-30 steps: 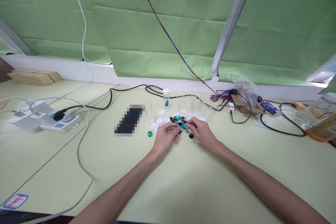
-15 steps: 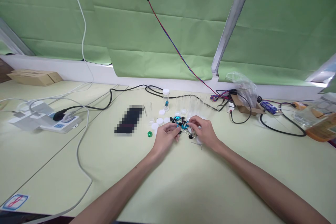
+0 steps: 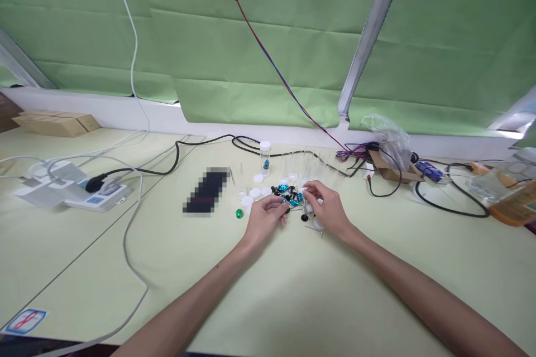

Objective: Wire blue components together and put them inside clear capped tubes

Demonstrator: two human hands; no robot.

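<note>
Fingers (image 3: 272, 201) of your left hand (image 3: 262, 222) and right hand (image 3: 330, 209) curl narrowly, any grip indiscernible; shiny blue metallic pieces (image 3: 294, 202) lie between them, just below frame centre

soft light faintly shadows the table (image 3: 288, 301).

Creased green coverings (image 3: 201, 44) are filling my view from ten o'clock round to two. A slanting grey frame bar (image 3: 372, 33) is dividing them between one and two, and another bar (image 3: 23, 58) is leaning between nine and ten. Beneath them, a white ledge (image 3: 161, 117) is running from nine across to three, where bright light is showing at the covering's lower edge. A pale yellow-green tabletop (image 3: 268, 301) is stretching toward me at six, its dark seam (image 3: 84, 253) slanting at eight, a soft shadow dimming its middle.
</note>
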